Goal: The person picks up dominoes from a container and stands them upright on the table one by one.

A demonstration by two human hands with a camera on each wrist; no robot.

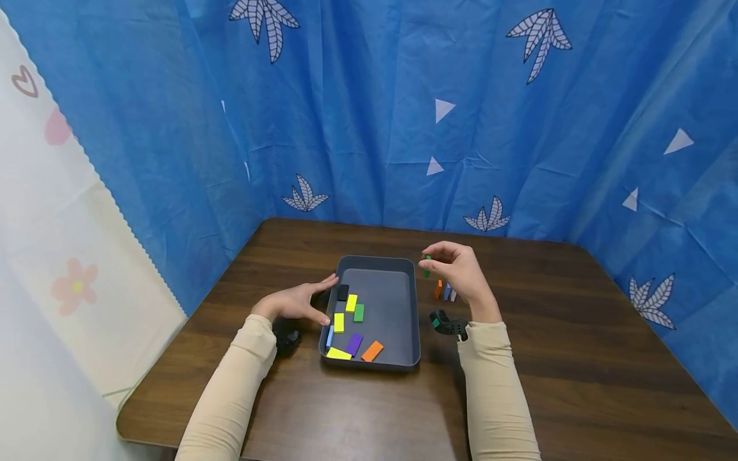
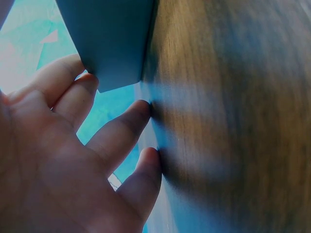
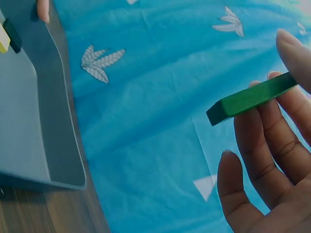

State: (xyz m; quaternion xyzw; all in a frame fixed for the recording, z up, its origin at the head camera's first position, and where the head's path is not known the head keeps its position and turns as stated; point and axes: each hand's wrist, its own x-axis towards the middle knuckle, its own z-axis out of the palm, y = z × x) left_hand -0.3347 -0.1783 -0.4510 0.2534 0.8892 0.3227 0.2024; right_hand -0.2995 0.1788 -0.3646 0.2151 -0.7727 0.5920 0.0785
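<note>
My right hand [image 1: 459,270] holds a green domino block [image 3: 252,99] up off the table, just right of the grey tray [image 1: 418,320]. In the right wrist view the thumb lies on one side of the block and fingers on the other. At the tray's left wall is my left hand [image 1: 296,301], its fingers spread and fingertips against the wall in the left wrist view. Inside the tray, mostly along its left side and near end, lie several domino blocks: a black one [image 1: 343,292], a green one [image 1: 359,313], a purple one [image 1: 354,344], an orange one [image 1: 372,351], yellow ones and a blue one [image 1: 330,337].
Right of the tray, an orange block [image 1: 439,289], a blue block [image 1: 446,291] and a whitish block [image 1: 453,296] stand on the brown wooden table [image 1: 548,333]. A blue curtain [image 1: 369,115] with leaf prints hangs behind the table. Black wrist devices sit below both hands.
</note>
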